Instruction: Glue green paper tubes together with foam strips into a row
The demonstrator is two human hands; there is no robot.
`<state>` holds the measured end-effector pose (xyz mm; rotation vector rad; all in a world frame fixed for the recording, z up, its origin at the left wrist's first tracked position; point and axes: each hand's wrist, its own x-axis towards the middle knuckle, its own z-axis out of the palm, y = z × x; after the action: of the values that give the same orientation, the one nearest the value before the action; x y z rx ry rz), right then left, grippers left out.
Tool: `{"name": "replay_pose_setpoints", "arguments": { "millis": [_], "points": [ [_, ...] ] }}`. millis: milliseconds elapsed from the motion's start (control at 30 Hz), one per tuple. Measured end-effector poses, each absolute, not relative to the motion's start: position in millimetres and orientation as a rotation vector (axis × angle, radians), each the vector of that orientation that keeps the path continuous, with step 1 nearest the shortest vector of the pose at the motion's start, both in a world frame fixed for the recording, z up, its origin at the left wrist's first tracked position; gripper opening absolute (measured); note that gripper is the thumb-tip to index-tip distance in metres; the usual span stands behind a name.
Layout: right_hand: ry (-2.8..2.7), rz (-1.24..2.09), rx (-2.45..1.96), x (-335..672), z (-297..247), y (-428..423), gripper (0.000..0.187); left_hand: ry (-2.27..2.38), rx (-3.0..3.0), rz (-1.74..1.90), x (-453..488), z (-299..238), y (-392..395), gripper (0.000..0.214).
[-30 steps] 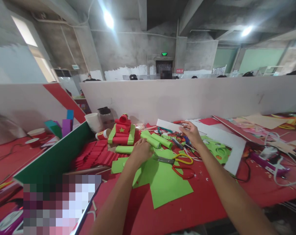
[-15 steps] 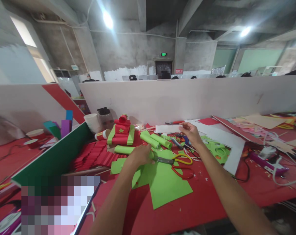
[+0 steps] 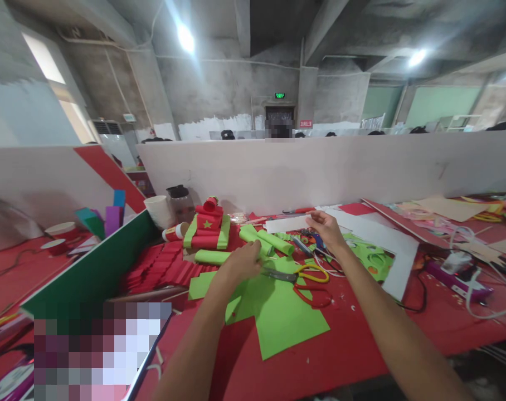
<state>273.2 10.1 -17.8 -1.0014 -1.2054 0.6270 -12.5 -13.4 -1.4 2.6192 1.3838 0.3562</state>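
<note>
My left hand [image 3: 241, 262] lies with bent fingers on the green paper rolls [image 3: 261, 240], at the top of a light green paper sheet [image 3: 278, 312]. My right hand [image 3: 326, 225] is stretched further back, pinching the edge of a white paper strip [image 3: 288, 224]. Between my arms lie scissors with yellow handles [image 3: 309, 273] and a second pair with red handles [image 3: 314, 293]. Behind my left hand stands a red and green paper model with a yellow star [image 3: 207, 225].
A white partition [image 3: 340, 170] closes the back of the red table [image 3: 345, 340]. A green board [image 3: 89, 267] leans at the left. Folded red paper [image 3: 161, 264], paper cups [image 3: 157, 210], a dark jar [image 3: 180, 201], white card [image 3: 395, 245] and cables [image 3: 466, 278] surround the work area.
My right hand has drawn the white paper strip slightly up and toward me. My left hand shifted a little on the green rolls.
</note>
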Motion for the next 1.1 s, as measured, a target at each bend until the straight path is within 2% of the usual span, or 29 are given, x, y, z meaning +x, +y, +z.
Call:
{"name": "replay_pose_setpoints", "arguments": {
  "millis": [367,567,800,1000,1100],
  "points": [
    [-1.347,0.734,-1.039,274,-11,0,0.032,1.061,2.316,0.717,-6,-15,-5,0.053],
    [-1.442,0.783,-1.014,270,-12,-1,0.029,1.071,2.351,0.681,-4,-14,-7,0.053],
    [-1.469,0.831,-1.045,257,-9,-8,0.027,1.125,2.542,0.362,-1,-12,-9,0.046],
    [-1.544,1.037,-1.026,240,-14,-10,0.031,1.158,2.739,0.304,0,-14,-11,0.044],
    [-1.614,1.028,-1.022,234,-19,-8,0.035,1.194,2.823,0.258,1,-14,-12,0.045]
  ]
}}
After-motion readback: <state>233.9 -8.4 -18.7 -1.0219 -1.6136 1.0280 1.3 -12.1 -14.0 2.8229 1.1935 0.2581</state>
